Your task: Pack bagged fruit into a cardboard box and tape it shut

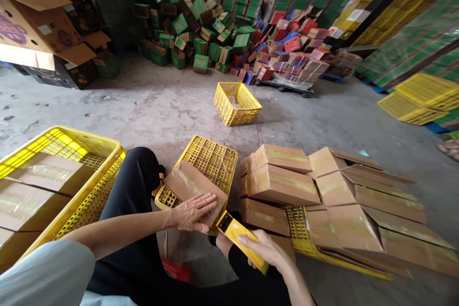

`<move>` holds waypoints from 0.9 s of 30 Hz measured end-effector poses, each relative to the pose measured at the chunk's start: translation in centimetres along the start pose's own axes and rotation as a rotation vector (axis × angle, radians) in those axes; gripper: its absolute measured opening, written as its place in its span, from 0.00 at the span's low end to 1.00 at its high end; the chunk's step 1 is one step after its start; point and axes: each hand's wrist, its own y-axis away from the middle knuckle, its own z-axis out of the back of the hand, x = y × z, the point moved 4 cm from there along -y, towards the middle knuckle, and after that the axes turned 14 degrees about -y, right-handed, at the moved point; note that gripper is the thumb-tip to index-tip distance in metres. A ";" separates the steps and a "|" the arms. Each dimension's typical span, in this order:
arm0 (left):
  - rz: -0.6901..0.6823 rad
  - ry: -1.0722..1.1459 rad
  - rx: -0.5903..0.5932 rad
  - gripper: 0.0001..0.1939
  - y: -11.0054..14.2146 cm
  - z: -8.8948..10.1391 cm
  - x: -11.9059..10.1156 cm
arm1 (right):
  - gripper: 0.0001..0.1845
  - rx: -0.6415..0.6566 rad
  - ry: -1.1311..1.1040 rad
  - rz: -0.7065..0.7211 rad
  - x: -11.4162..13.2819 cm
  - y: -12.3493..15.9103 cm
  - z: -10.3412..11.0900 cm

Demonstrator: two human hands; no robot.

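My left hand [195, 211] lies flat, fingers stretched, on a taped brown cardboard box [190, 182]. The box rests on an upturned yellow plastic crate [211, 160] in front of me. In my right hand [263, 246] is a long yellow box-shaped object [240, 236] with a dark opening at its far end. That end is beside the cardboard box's near right corner; whether they touch I cannot tell. My right fingers wrap around its near half, and its exact kind does not show.
At right, several cardboard boxes [283, 184] stand in rows, some with open flaps, partly on a yellow crate [299, 229]. A large yellow crate [118, 153] at left holds taped boxes. Another yellow crate [238, 114] stands ahead on the floor. A red object [175, 270] lies below me.
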 end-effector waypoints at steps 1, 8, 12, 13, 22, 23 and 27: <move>0.068 -0.003 -0.038 0.49 0.1 0.6 1.0 | 0.29 0.011 0.004 0.007 0.2 -0.2 -0.1; 0.899 0.034 -0.235 0.46 2.9 5.1 10.6 | 0.23 0.023 0.053 -0.021 1.5 -1.8 0.1; 1.185 0.296 0.004 0.42 4.2 4.9 13.3 | 0.22 0.039 0.079 -0.041 1.8 -2.7 0.8; 1.202 0.337 0.040 0.42 4.3 4.8 13.6 | 0.22 0.041 0.074 -0.043 1.7 -2.9 0.9; 1.250 0.441 0.081 0.40 4.3 5.8 14.1 | 0.25 -0.131 0.006 0.069 0.4 -2.7 0.4; 1.247 0.448 0.078 0.41 4.6 6.1 14.0 | 0.25 -0.117 0.017 0.072 0.7 -2.4 0.1; 1.240 0.557 0.015 0.44 5.8 6.6 13.8 | 0.26 -0.052 0.019 0.105 3.5 -0.2 -0.2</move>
